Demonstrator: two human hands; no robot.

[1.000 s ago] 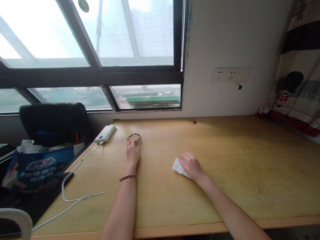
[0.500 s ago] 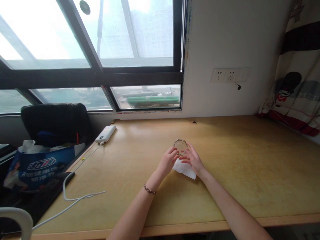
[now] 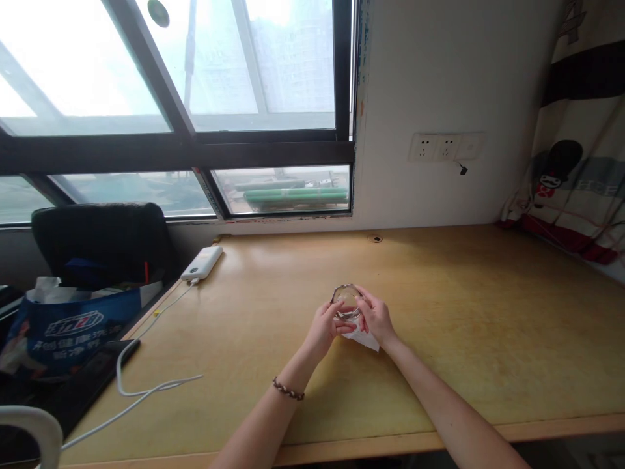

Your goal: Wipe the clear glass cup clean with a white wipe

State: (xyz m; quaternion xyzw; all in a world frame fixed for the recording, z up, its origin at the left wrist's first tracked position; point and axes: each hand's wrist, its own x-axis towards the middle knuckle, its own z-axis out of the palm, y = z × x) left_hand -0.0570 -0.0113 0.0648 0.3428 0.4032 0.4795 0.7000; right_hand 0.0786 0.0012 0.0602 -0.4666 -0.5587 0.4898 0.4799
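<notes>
Between my two hands is a clear glass bowl-like vessel [image 3: 347,290] with a faceted, roughly round rim. My left hand [image 3: 323,327] grips its left side, thumb on the near rim and fingers underneath. On the opposite side my right hand [image 3: 377,318] is closed around it, thumb at the rim. A white sheet of tissue or paper [image 3: 366,339] lies on the table just below the vessel, partly covered by my hands. Whether the vessel still touches the table, I cannot tell.
The wooden table [image 3: 478,339] spans the view. At its left edge lies a white power bank [image 3: 202,263] with a white cable [image 3: 127,393] trailing forward. A blue bag [image 3: 73,329] and black chair [image 3: 102,238] stand to the left. Wall sockets [image 3: 434,148] are behind.
Both hands have closed on the glass vessel, which has come slightly nearer and tilted. Earlier the fingers were looser around it. The view has shifted a little.
</notes>
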